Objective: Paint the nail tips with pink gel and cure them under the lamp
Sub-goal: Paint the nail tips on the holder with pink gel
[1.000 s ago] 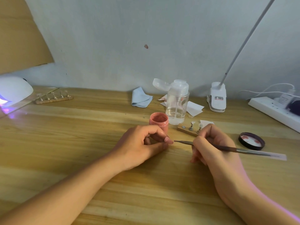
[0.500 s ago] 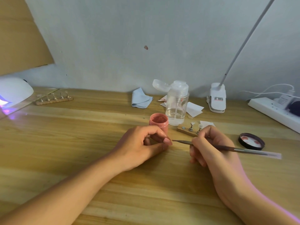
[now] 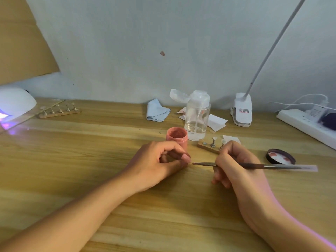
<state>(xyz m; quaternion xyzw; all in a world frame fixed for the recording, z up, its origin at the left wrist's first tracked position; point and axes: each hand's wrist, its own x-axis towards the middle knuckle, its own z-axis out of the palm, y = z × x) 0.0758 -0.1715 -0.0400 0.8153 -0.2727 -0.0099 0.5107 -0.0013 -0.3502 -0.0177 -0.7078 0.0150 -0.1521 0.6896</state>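
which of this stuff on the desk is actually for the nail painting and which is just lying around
In use: left hand, pinching what looks like a nail tip; right hand holding brush; pink gel jar; its lid; near tip stand; far tip stand; curing lamp.

Lying about: blue cloth; pump bottle; paper wipes; clip lamp; power strip.

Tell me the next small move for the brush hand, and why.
Probably ease the brush tip the last bit leftward into the grip of the left hand. The right hand holds the brush level, its pinkish tip just short of the left thumb and forefinger, which are pressed together; what they hold is hidden, likely a nail tip.
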